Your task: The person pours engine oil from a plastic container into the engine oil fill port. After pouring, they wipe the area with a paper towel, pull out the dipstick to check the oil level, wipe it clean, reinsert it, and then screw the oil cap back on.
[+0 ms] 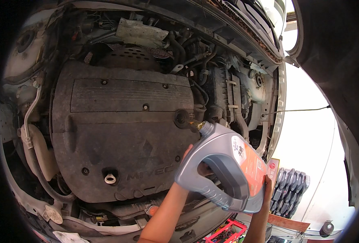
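Over the engine cover's right side, left hand and right hand are grasping a grey bottle, pouring amber liquid.

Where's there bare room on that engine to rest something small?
The black engine cover has an uncluttered stretch between its grooved panel and the pale ring handle. It's crowded at the filler hole, with the tilted grey jug close by, and among the hoses beyond the cover.

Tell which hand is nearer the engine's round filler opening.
Left. The left hand, partly hidden behind the jug, is below the filler opening in view; the right hand is farther, at the jug's right edge.
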`<state>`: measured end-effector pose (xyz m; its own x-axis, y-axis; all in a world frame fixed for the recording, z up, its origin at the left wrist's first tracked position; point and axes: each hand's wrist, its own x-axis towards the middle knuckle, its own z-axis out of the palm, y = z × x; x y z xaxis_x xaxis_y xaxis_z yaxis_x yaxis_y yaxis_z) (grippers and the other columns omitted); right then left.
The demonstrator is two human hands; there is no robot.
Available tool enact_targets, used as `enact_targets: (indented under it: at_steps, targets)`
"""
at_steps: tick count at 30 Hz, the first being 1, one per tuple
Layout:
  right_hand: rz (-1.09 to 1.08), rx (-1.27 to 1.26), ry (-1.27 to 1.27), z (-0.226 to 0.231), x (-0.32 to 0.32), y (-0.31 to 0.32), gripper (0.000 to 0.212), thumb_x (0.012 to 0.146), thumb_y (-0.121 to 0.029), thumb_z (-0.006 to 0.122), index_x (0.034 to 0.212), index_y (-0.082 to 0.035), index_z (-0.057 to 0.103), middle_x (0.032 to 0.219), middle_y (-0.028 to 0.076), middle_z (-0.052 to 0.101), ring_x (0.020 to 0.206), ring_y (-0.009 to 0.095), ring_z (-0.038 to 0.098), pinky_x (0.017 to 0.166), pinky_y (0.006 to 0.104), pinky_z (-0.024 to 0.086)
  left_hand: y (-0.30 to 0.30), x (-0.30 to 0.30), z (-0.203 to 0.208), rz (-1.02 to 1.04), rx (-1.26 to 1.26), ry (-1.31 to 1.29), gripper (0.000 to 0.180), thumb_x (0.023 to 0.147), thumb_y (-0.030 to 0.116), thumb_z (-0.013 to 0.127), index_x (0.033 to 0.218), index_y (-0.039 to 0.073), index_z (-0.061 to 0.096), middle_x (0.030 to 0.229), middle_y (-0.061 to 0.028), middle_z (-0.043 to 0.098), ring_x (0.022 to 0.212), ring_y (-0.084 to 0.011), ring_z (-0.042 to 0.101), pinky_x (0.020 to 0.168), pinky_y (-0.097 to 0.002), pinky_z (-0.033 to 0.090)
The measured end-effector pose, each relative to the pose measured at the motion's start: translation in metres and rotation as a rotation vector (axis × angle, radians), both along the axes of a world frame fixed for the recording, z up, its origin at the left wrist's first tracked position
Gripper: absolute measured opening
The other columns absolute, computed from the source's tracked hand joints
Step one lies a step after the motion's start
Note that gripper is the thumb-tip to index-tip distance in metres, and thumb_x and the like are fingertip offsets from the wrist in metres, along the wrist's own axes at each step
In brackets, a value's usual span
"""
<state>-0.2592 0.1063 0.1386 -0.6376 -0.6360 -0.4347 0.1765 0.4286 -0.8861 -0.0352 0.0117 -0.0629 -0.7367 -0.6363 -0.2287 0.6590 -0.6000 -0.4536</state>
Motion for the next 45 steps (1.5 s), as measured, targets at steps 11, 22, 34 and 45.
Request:
enact_targets:
  at_steps: [11, 22, 34, 45]
  targets:
    - [0.024, -0.061, -0.088, 0.003, -0.002, -0.006, 0.05, 0.099, -0.037, 0.058, 0.132, 0.001, 0.057, 0.123, 0.014, 0.068, 0.106, 0.025, 0.069, 0.092, 0.0376, 0.057, 0.0, -0.001, 0.002, 0.017, -0.009, 0.001, 0.061, 0.099, 0.064, 0.047, 0.137, 0.018, 0.059, 0.126, -0.0059, 0.061, 0.116, -0.0278, 0.056, 0.104, -0.0631, 0.04]
    - [0.055, -0.021, -0.05, 0.01, -0.012, -0.016, 0.05, 0.1, -0.037, 0.058, 0.134, 0.0, 0.055, 0.127, 0.015, 0.067, 0.11, 0.025, 0.068, 0.098, 0.0382, 0.055, 0.003, -0.003, 0.0, 0.079, -0.037, 0.043, 0.059, 0.101, 0.06, 0.047, 0.139, 0.017, 0.057, 0.132, -0.0084, 0.058, 0.121, -0.0287, 0.054, 0.106, -0.0637, 0.04]
    - [0.081, -0.003, 0.009, 0.018, -0.013, -0.026, 0.05, 0.1, -0.037, 0.059, 0.133, 0.001, 0.057, 0.124, 0.015, 0.069, 0.106, 0.023, 0.07, 0.094, 0.0351, 0.057, -0.004, 0.011, 0.017, 0.098, 0.0, 0.046, 0.067, 0.101, 0.066, 0.036, 0.142, 0.016, 0.054, 0.139, -0.0102, 0.053, 0.127, -0.0316, 0.049, 0.106, -0.0657, 0.039]
    - [0.065, 0.004, 0.054, 0.019, -0.022, -0.035, 0.05, 0.099, -0.038, 0.059, 0.129, 0.002, 0.06, 0.118, 0.016, 0.071, 0.101, 0.024, 0.072, 0.089, 0.0354, 0.059, -0.007, 0.016, 0.021, 0.118, -0.026, 0.077, 0.064, 0.103, 0.062, 0.037, 0.141, 0.015, 0.056, 0.136, -0.0105, 0.057, 0.127, -0.0314, 0.05, 0.105, -0.0659, 0.041]
